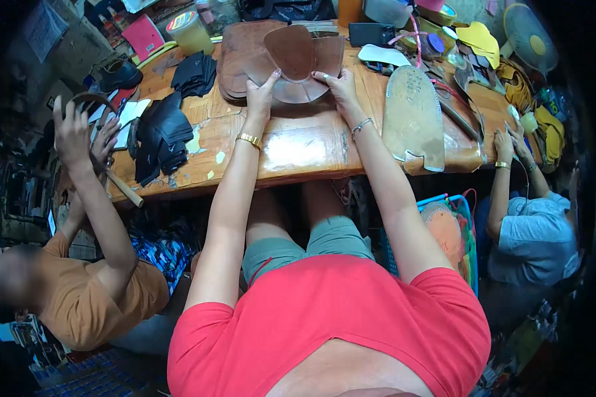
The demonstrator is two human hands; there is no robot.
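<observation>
Left hand (261, 96) and right hand (340, 91) pinching a glossy brown fan-shaped leather-like piece (299, 91), thumbs on top; other fingers mostly hidden

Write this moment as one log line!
left hand: holds left side of glossy, curved brown leather-like piece | right hand: holds its right side | at right: beige, round-topped leather-like sheet

A glossy orange-brown wooden surface (235, 149), scuffed in pale patches, catches white glare near its front edge. Beyond stand a dull grey wall (81, 47) and a round, yellow-hubbed fan (531, 36); the lower corners are dim.
</observation>
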